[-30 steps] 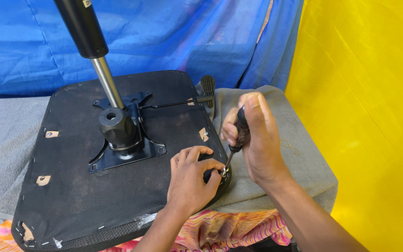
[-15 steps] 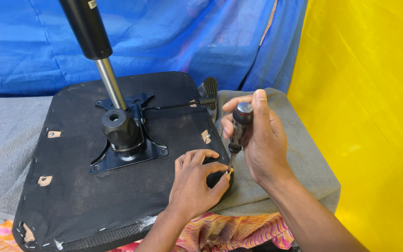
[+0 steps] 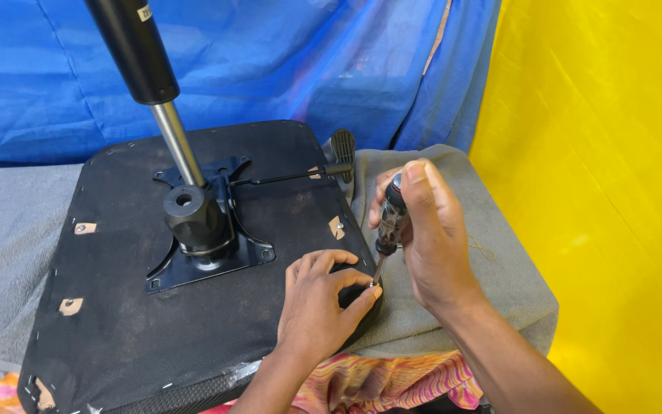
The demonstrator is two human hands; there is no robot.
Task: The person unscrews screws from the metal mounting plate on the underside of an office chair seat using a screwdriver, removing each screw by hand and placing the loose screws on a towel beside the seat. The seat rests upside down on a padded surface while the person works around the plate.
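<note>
Your right hand [image 3: 434,238] has its grip closed around a screwdriver [image 3: 389,222], dark handle upright and slightly tilted, the thin shaft running down toward 7 o'clock. The tip meets the right edge of the upturned chair seat [image 3: 155,322], at about 4 o'clock of the seat's underside. Your left hand [image 3: 319,307] lies flat on the seat with its grip narrow, fingers curled and pinched at the screwdriver tip; whether they hold a screw you cannot tell, as it is too small to see.

The seat is black fabric, dusty, with staples along its rim and several small tan patches. At its centre sits a black metal mounting plate [image 3: 201,261] with a stubby cylinder, from which a gas lift column [image 3: 143,73] rises toward 11 o'clock, chrome below and black above. A thin lever with a black paddle handle [image 3: 342,146] reaches out to 2 o'clock, just beside your right hand.

The seat rests on a grey cloth [image 3: 492,268]. A blue tarp [image 3: 285,61] hangs at 12 o'clock, a yellow sheet [image 3: 607,192] at 3 o'clock, and patterned pink fabric [image 3: 392,379] lies at 6 o'clock.
</note>
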